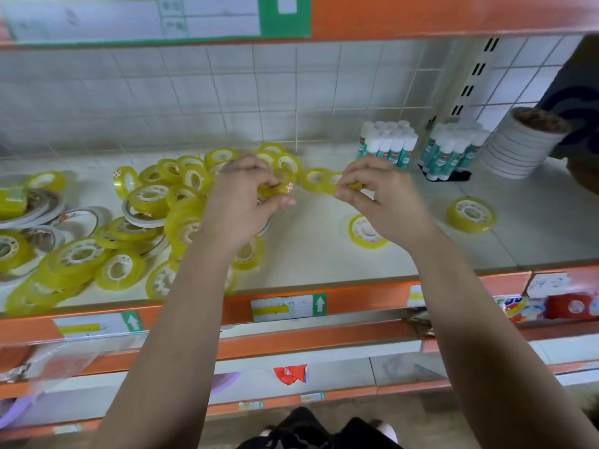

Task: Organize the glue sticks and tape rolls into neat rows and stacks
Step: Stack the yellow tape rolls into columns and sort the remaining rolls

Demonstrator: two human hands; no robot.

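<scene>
Glue sticks [387, 147] already grouped at shelf [324, 254] back; tape pile [146, 215] left unsorted; left hand [240, 202] and right hand [379, 196] each pinch one roll.

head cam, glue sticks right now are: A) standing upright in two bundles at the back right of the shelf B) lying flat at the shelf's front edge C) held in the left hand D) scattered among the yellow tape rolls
A: the glue sticks stand upright in two tight bundles, the second beside a white stack, apart from the yellow tape rolls piled at left.
</scene>
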